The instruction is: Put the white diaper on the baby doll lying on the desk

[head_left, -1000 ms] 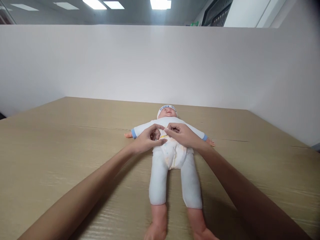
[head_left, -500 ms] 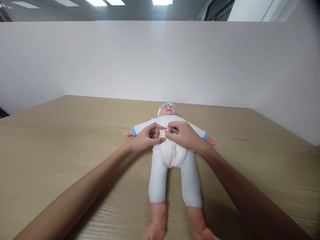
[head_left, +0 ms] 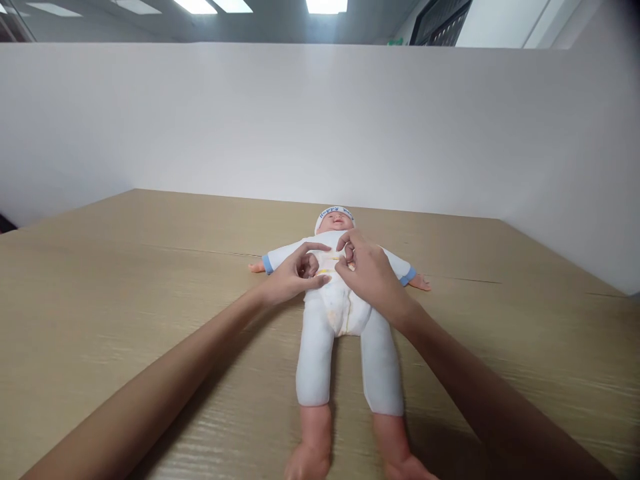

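A baby doll point(head_left: 315, 360) lies on its back, feet toward me, in a white outfit with blue cuffs and a lettered headband. A white diaper point(head_left: 345, 310) with yellow marks is round its hips, over the white legs. My left hand point(head_left: 295, 273) rests at the diaper's left front edge, thumb and forefinger parted and pressing on it, the other fingers curled. Over the right side of the diaper's waist, my right hand point(head_left: 367, 270) has its thumb and forefinger apart, with nothing visible between them. The right hand hides part of the waistband.
The doll lies on a wood-grained tabletop point(head_left: 150, 320). A pale partition wall point(head_left: 320, 127) stands behind the table and along its right side. Ceiling lights point(head_left: 327, 6) show above the partition.
My right thumb and forefinger have moved apart, and that hand has shifted slightly to the right, away from the left. My left hand has stayed nearly still on the diaper.
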The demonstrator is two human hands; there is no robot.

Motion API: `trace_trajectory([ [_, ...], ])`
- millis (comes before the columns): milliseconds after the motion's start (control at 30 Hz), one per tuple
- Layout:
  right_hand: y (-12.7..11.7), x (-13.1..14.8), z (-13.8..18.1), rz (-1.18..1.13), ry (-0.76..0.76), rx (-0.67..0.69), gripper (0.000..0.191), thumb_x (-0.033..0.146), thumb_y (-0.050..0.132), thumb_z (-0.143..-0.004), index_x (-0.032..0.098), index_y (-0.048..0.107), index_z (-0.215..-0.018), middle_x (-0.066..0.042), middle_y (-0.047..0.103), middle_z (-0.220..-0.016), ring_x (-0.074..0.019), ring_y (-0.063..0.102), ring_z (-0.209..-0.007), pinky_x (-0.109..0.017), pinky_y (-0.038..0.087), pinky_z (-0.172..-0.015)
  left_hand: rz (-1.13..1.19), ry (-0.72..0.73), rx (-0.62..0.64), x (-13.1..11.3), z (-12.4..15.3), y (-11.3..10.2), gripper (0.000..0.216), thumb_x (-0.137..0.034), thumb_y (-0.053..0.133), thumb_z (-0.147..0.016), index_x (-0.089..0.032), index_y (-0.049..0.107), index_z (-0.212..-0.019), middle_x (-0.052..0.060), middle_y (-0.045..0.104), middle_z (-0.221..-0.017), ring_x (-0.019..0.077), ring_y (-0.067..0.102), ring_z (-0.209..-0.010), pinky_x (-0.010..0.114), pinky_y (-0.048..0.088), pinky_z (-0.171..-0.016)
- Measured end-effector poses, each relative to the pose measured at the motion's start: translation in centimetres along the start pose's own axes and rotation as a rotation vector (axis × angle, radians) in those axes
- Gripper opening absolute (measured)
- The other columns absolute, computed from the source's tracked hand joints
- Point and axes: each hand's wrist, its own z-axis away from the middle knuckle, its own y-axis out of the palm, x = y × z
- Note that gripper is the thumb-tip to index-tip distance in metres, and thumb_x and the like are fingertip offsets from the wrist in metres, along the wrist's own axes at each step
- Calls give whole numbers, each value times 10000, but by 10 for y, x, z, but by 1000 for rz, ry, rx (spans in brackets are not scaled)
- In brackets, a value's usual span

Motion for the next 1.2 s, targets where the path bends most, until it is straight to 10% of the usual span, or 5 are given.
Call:
trace_trajectory([
  [367,-35,22,78,-55,-94,-30,115,176,568,-986,274,550,-1045,-20,618,-879,-220,633,-781,-364,531,-746,-580,229,-52,-15,12,-1,317,-416,600,-1045,-295,755,-1294,35,600,-988,229,549,-941,371,421,-898],
  [500,-49,35,122,-83,-80,147,108,180,552,-1026,283,582,-1033,-18,697,-921,-211,680,-817,-351,546,-752,-716,255,-217,-53,35,32,291,-395,487,-1104,-291,726,-1233,75,665,-1185,287,565,-1093,441,391,-1007],
  [633,-47,38,139,-33,-71,181,160,143,531,-1019,258,586,-922,-22,692,-882,-221,669,-840,-355,518,-762,-735,222,-7,-71,74,74,226,-402,506,-1100,-247,638,-1002,38,701,-1009,255,592,-950,426,402,-919],
  [867,-38,28,140,147,40,155,185,157,545,-1032,232,586,-868,-13,650,-813,-221,631,-784,-351,428,-714,-832,-90,-70,-55,98,71,266,-460,682,-979,-231,546,-982,-1,707,-951,255,629,-929,443,369,-921],
  [1200,-27,31,139,290,50,116,125,251,599,-1054,216,710,-1007,-59,715,-884,-274,660,-858,-385,434,-755,-765,-56,-140,-24,78,65,325,-425,696,-982,-220,561,-768,-11,674,-773,215,608,-773,384,388,-833],
])
